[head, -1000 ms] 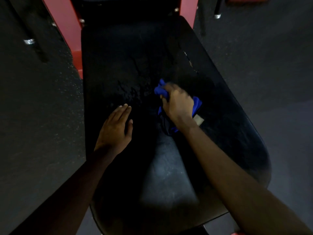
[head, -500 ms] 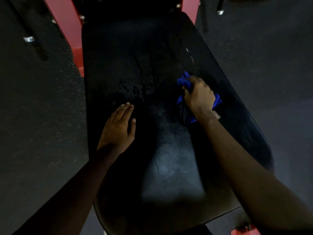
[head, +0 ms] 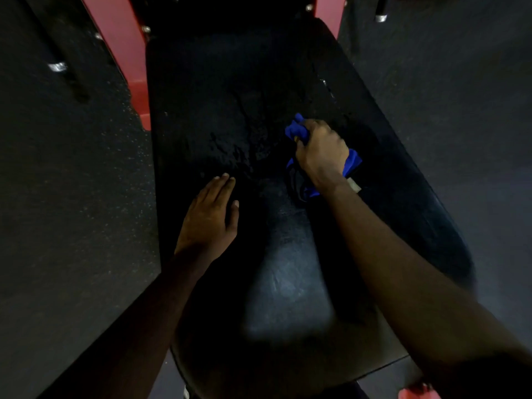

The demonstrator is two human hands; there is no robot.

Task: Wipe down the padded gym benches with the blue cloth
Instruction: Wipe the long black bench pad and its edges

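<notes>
1. The right hand (head: 321, 151) is closed in a fist round the bunched blue cloth (head: 296, 130), knuckles up, pressing it onto the bench (head: 230, 82).
2. The cloth shows on both sides of the fist. A crumpled lobe pokes out past the knuckles, a flap lies to the right by the wrist, and a darker fold trails under the wrist on the pad.
3. A small pale tag (head: 354, 185) sticks out of the cloth just beside the wrist; any print on it is too small to read.
4. The cloth sits on the right half of the black pad, about midway along it.
5. Left of the cloth, wet beads (head: 239, 151) glisten on the middle of the pad. Nearer the camera a dull grey sheen (head: 288, 298) lies on the vinyl.
6. The left hand (head: 208, 220) lies flat on the pad, palm down, with its fingers straight, close together and pointing away. It holds nothing and is apart from the cloth, with the wet beads just beyond its fingertips.
7. At the far end, posts of a red frame (head: 123, 47) stand on either side of the pad.
8. Dark speckled floor (head: 72, 182) lies on both sides of the bench. A dark bar with a silvery collar (head: 57, 66) shows at far left.
9. No writing can be read on the bench or frame.
</notes>
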